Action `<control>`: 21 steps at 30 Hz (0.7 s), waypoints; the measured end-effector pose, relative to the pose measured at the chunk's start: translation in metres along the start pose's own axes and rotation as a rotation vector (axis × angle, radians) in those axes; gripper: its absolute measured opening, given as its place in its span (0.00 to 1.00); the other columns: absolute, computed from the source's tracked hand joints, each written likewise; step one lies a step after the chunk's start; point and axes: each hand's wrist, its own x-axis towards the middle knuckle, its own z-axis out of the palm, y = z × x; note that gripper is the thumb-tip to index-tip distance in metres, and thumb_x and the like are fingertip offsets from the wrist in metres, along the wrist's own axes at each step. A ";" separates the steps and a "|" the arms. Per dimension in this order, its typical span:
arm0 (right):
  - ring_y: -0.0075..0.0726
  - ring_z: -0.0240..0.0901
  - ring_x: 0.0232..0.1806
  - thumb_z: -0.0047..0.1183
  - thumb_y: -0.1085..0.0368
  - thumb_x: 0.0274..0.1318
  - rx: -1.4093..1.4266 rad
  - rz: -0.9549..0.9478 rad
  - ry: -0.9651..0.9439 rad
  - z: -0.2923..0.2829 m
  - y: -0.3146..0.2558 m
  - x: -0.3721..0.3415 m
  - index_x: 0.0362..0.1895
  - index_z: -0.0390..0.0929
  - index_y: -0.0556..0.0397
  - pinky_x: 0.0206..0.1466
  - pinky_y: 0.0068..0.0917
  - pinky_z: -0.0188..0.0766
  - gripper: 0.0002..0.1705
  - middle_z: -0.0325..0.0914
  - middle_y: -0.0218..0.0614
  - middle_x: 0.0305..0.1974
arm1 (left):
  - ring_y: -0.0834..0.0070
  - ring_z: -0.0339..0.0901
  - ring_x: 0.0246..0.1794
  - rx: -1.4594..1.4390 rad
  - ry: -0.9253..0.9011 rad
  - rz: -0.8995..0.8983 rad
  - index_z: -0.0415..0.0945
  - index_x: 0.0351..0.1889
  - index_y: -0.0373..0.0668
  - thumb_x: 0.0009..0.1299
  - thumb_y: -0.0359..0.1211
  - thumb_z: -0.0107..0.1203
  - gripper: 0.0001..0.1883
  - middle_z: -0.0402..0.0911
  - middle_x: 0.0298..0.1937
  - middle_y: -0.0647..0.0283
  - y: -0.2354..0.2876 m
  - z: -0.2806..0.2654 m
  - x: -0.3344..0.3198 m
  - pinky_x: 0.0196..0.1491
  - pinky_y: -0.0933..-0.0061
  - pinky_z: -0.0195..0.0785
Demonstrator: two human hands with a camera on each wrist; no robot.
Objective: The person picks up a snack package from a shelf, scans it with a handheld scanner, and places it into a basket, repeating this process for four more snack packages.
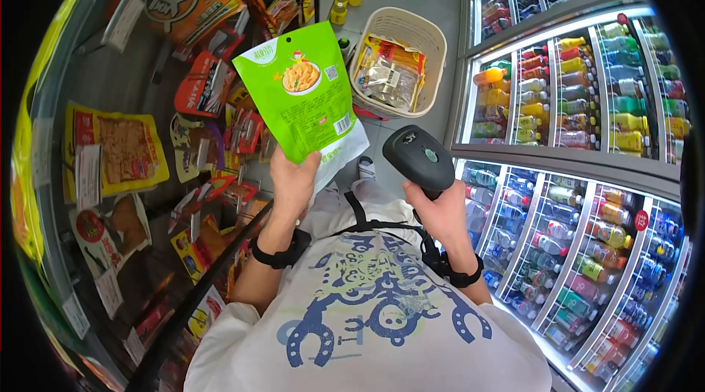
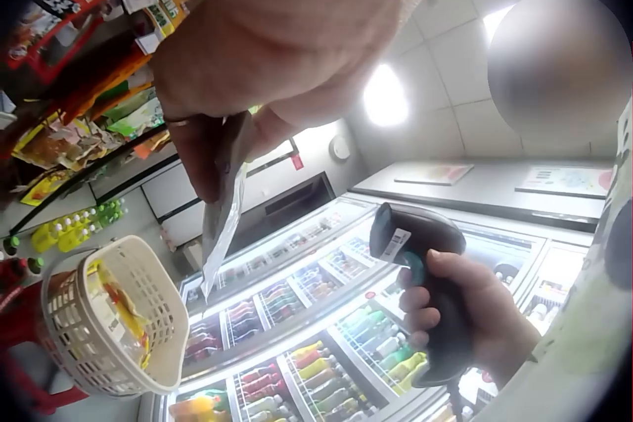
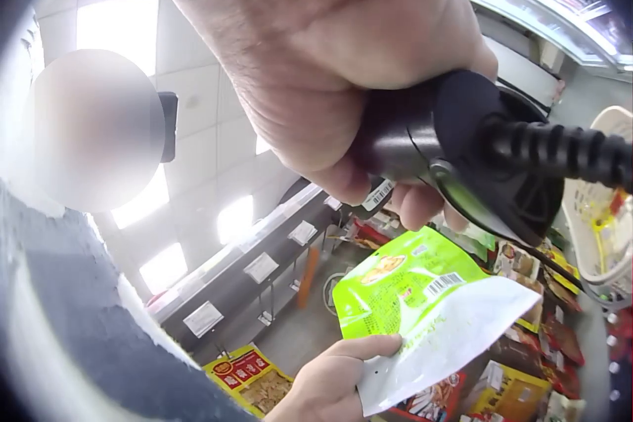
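Observation:
A green and white snack bag (image 1: 305,91) is pinched at its lower edge by the left hand (image 1: 292,185), thumb on the printed side; a barcode shows near its lower right. The right hand (image 1: 440,217) grips a black handheld scanner (image 1: 420,160), held just right of the bag and apart from it. In the left wrist view, the right hand's fingers (image 2: 420,315) wrap round the scanner's handle. In the right wrist view, the bag (image 3: 415,293) is below the scanner (image 3: 455,145), which has a coiled cable.
A cream basket (image 1: 438,62) with several packages inside stands ahead, beside yellow bottles (image 1: 340,6) on the floor. Hanging snack packs (image 1: 121,146) fill the rack on the left. Lit drink coolers (image 1: 573,98) line the right side.

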 end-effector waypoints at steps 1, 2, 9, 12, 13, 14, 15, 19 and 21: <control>0.26 0.70 0.21 0.60 0.65 0.46 0.028 0.028 0.007 -0.001 0.003 -0.003 0.36 0.80 0.56 0.29 0.26 0.67 0.11 0.76 0.38 0.20 | 0.69 0.77 0.44 0.024 -0.035 -0.005 0.71 0.48 0.32 0.58 0.22 0.54 0.19 0.79 0.43 0.54 -0.007 0.001 0.004 0.48 0.70 0.67; 0.26 0.70 0.21 0.60 0.65 0.46 0.032 0.039 0.021 -0.002 0.009 -0.004 0.36 0.80 0.56 0.29 0.26 0.67 0.11 0.76 0.38 0.20 | 0.68 0.77 0.44 0.049 -0.071 -0.012 0.70 0.49 0.32 0.57 0.22 0.54 0.20 0.79 0.44 0.53 -0.013 0.003 0.009 0.49 0.69 0.67; 0.27 0.69 0.20 0.60 0.65 0.45 0.065 0.121 0.104 -0.025 0.042 0.004 0.34 0.80 0.56 0.27 0.26 0.66 0.11 0.75 0.37 0.19 | 0.67 0.77 0.46 0.099 -0.127 0.006 0.67 0.52 0.32 0.56 0.21 0.55 0.23 0.78 0.45 0.54 -0.015 0.040 0.040 0.50 0.69 0.67; 0.27 0.69 0.20 0.60 0.65 0.45 0.087 0.094 0.127 -0.042 0.059 0.018 0.34 0.80 0.56 0.27 0.26 0.66 0.11 0.75 0.37 0.19 | 0.68 0.76 0.47 -0.007 -0.172 -0.145 0.66 0.53 0.32 0.56 0.19 0.55 0.24 0.78 0.47 0.55 -0.022 0.069 0.057 0.50 0.71 0.67; 0.27 0.68 0.20 0.60 0.65 0.45 0.092 0.092 0.131 -0.048 0.063 0.024 0.34 0.79 0.57 0.27 0.27 0.66 0.12 0.75 0.37 0.19 | 0.68 0.76 0.47 -0.102 -0.198 -0.227 0.66 0.54 0.32 0.56 0.18 0.54 0.25 0.77 0.48 0.55 -0.031 0.080 0.063 0.50 0.72 0.68; 0.27 0.68 0.20 0.60 0.65 0.45 0.097 0.087 0.133 -0.055 0.067 0.030 0.34 0.79 0.57 0.27 0.27 0.66 0.12 0.75 0.37 0.19 | 0.68 0.77 0.48 -0.197 -0.223 -0.308 0.66 0.54 0.33 0.56 0.16 0.53 0.25 0.77 0.50 0.56 -0.032 0.091 0.069 0.50 0.72 0.68; 0.26 0.68 0.20 0.60 0.64 0.45 0.110 0.075 0.154 -0.063 0.070 0.035 0.34 0.79 0.57 0.27 0.27 0.65 0.12 0.75 0.37 0.19 | 0.67 0.77 0.49 -0.347 -0.267 -0.406 0.66 0.55 0.34 0.57 0.15 0.50 0.25 0.76 0.52 0.55 -0.028 0.105 0.074 0.50 0.70 0.70; 0.20 0.72 0.22 0.56 0.67 0.50 0.004 0.118 0.159 -0.102 0.081 0.052 0.33 0.79 0.59 0.26 0.21 0.67 0.08 0.77 0.31 0.20 | 0.63 0.76 0.51 -0.571 -0.311 -0.681 0.64 0.58 0.32 0.62 0.18 0.47 0.23 0.75 0.54 0.54 -0.056 0.162 0.106 0.53 0.66 0.71; 0.20 0.72 0.22 0.56 0.67 0.50 0.016 0.155 0.203 -0.116 0.099 0.055 0.33 0.79 0.59 0.26 0.21 0.66 0.08 0.77 0.30 0.19 | 0.62 0.76 0.51 -0.654 -0.306 -0.717 0.64 0.58 0.32 0.65 0.20 0.47 0.21 0.75 0.54 0.53 -0.077 0.196 0.121 0.54 0.63 0.72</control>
